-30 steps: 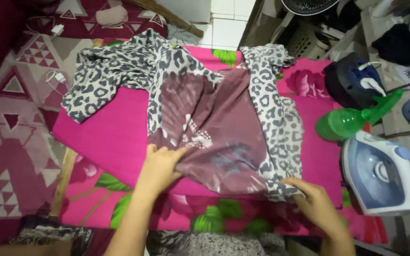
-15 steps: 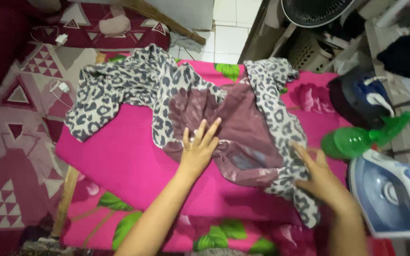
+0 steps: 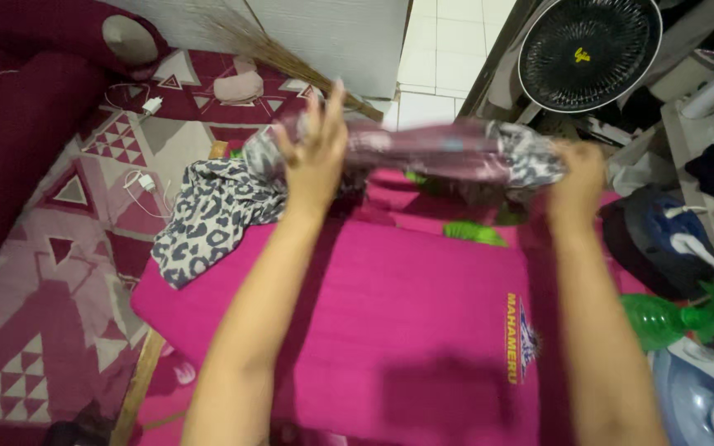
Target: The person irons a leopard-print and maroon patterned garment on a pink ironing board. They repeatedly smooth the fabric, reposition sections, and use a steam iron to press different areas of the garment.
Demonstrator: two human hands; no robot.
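Head view: a person lifts a leopard-print garment (image 3: 423, 153) with a mauve panel above a pink cloth-covered ironing worktop (image 3: 390, 314), stretching it between both hands. At the garment's near-left end, the left hand (image 3: 314, 153) grips the fabric with fingers spread upward; at its right end, the right hand (image 3: 576, 177) is clenched around the bunched cloth. One sleeve trails down from the garment's left side onto the worktop edge and the patterned maroon floor mat (image 3: 59, 272). The garment looks light, soft and limp, sagging wherever it is unsupported, so a hold at two opposite edges or seams appears best to keep it taut; its smooth panel may be a little slippery. Right of the garment, beyond the worktop, lie a green spray bottle (image 3: 679, 318) and a blue-and-white steam iron (image 3: 704, 396); a black fan (image 3: 590, 51) stands behind the garment. A maroon bolster (image 3: 68, 29) and a white charger cable (image 3: 146, 177) lie to its left.
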